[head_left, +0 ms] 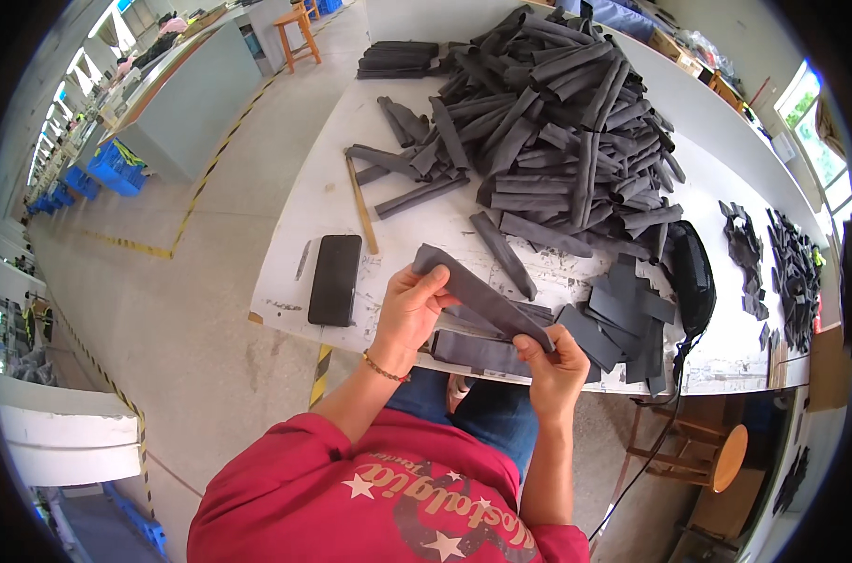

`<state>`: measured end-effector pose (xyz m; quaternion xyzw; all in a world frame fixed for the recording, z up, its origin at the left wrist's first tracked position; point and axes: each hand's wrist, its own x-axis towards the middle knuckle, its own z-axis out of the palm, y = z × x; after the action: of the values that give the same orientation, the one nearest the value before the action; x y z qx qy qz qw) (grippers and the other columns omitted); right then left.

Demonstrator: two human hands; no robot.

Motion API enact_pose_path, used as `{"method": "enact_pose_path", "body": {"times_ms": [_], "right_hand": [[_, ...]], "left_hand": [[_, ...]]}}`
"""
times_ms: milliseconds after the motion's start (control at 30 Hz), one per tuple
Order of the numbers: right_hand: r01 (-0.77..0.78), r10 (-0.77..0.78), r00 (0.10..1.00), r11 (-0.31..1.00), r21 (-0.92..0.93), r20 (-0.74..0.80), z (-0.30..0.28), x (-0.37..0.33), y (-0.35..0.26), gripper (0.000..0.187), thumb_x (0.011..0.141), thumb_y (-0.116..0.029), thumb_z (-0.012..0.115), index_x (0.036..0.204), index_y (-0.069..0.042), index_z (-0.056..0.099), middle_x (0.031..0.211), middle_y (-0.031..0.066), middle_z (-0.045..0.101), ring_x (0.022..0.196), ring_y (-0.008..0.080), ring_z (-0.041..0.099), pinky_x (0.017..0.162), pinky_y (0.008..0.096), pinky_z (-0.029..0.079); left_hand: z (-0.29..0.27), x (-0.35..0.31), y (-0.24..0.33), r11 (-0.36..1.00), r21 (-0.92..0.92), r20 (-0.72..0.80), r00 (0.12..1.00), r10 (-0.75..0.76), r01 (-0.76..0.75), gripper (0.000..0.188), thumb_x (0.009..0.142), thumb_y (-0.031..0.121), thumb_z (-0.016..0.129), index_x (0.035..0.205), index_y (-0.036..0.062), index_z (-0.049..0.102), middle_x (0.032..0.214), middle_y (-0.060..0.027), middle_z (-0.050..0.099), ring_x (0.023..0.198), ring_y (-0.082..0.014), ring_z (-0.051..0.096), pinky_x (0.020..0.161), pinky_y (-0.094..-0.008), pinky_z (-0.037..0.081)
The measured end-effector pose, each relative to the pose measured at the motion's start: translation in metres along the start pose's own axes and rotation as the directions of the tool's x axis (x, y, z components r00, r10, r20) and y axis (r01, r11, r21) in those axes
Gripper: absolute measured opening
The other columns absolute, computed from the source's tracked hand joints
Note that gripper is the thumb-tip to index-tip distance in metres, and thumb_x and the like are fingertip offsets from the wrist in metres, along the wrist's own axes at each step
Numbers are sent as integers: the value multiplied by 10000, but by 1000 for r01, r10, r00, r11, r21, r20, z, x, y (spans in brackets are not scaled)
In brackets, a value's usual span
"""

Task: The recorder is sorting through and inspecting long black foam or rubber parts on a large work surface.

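A dark grey fabric strip is stretched between my two hands above the front edge of the white table. My left hand pinches its upper left end, thumb on top. At the lower right end, my right hand grips it between thumb and fingers. Beneath the strip, more folded dark strips lie along the table edge. Flat dark rectangular pieces are scattered just right of my right hand. A large heap of similar strips covers the table's far part.
A black phone and a thin wooden stick lie on the left. At the right stands a black corded device, its cable hanging over the edge. Dark scraps lie farther right. A wooden stool is below the table.
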<state>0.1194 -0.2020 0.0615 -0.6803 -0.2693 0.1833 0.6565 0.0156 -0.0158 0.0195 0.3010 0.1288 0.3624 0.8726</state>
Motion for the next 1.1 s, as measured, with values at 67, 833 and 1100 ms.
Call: {"method": "enact_pose_path", "body": {"times_ms": [67,833,1100], "right_hand": [[-55,55,998,998,24,2,-2,-3,-6,140,828,-49,749,777,-22,622,664,-22,592,611,40,516,566,192,399],[-405,412,890,911,-75,197,-37,-4,18,157,854,-105,721,871,24,633,648,26,591,519,66,496,484,222,382],[-447,465,885,867,-219,36,-49,-25,26,250,875,-86,673,1073,17,562,609,35,571,496,88,506,477,273,418]], "left_hand": [[6,-3,0,998,-32,33,998,-47,48,156,935,119,628,1029,-1,662,945,-87,696,844,-195,690,705,-328,586],[-7,-38,17,822,510,-230,961,-156,255,173,863,152,716,823,3,639,700,-9,606,555,-79,545,513,-231,455],[-6,-66,-8,160,980,94,980,175,-122,189,772,111,761,887,69,617,712,-56,569,595,-164,550,571,-295,465]]}}
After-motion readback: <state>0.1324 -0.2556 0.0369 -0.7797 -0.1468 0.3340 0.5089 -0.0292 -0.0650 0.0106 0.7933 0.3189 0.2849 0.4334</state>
